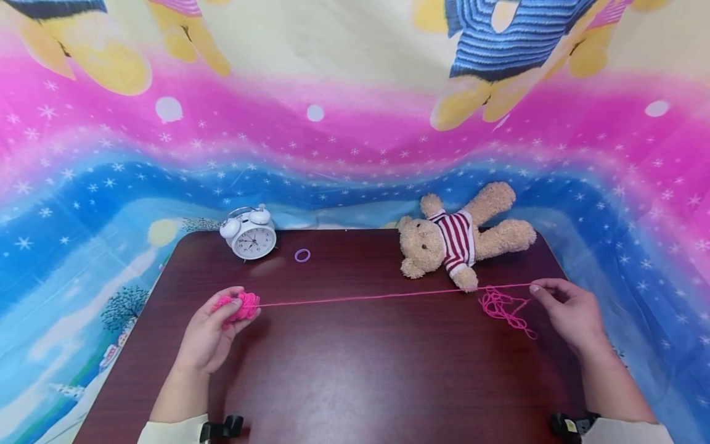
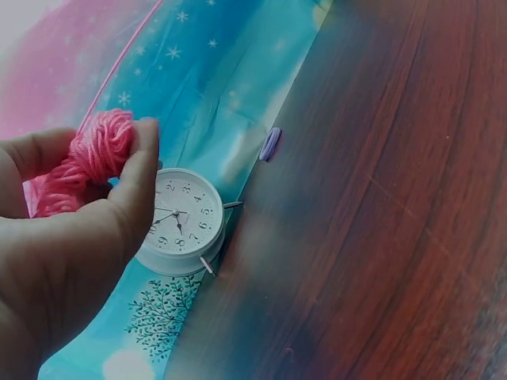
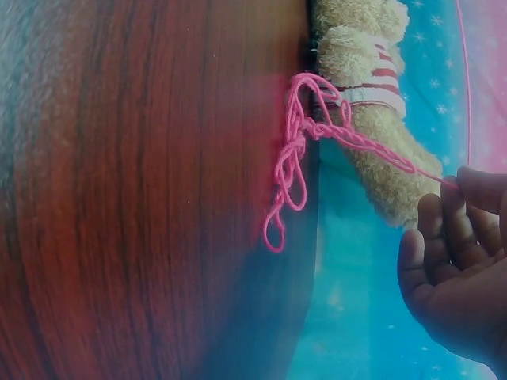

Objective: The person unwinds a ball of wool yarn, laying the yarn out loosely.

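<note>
My left hand (image 1: 213,330) grips a small wound bundle of pink yarn (image 1: 244,306) above the left part of the table; in the left wrist view the bundle (image 2: 101,150) sits between thumb and fingers. From it a single strand (image 1: 360,298) runs nearly straight across to my right hand (image 1: 574,317), which pinches it between thumb and forefinger. Loose tangled yarn (image 1: 501,307) hangs beside the right hand. In the right wrist view, the right hand (image 3: 467,253) holds the strand at its fingertips, other fingers bent, and the looped yarn (image 3: 293,158) dangles to the left.
A white alarm clock (image 1: 253,237) stands at the back left of the dark table (image 1: 344,364), with a purple ring (image 1: 302,255) to its right. A teddy bear (image 1: 457,243) in a striped shirt lies at the back right. A patterned cloth (image 1: 333,148) hangs behind.
</note>
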Available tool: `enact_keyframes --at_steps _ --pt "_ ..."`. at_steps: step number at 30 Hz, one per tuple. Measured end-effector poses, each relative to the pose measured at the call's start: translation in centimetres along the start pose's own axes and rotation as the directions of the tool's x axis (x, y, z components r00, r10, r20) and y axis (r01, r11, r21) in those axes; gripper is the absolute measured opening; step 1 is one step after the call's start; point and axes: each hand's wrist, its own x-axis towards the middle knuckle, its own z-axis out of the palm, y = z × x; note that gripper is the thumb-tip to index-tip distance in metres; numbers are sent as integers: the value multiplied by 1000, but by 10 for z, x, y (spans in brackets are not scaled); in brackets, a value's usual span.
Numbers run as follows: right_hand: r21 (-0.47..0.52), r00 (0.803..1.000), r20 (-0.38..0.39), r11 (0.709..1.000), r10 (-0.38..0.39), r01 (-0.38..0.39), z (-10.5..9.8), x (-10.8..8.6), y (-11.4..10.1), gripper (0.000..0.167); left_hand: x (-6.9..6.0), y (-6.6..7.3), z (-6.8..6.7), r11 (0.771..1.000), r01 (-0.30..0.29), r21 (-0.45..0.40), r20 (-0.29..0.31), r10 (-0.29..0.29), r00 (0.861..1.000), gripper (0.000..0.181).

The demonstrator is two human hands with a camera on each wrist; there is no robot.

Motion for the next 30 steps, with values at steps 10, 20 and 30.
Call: enact_keyframes --at_steps 10,20,30 --pt "-2 1000 -4 1000 13 -13 -3 4 6 45 -1 -1 -7 992 31 119 -69 -22 997 46" --pt "-40 995 -40 995 88 -90 -6 13 19 46 -2 0 -20 995 10 103 -76 -2 997 45" --pt "-66 992 -36 990 122 -124 -2 20 28 48 -4 1 -26 981 80 179 -126 -58 990 54"
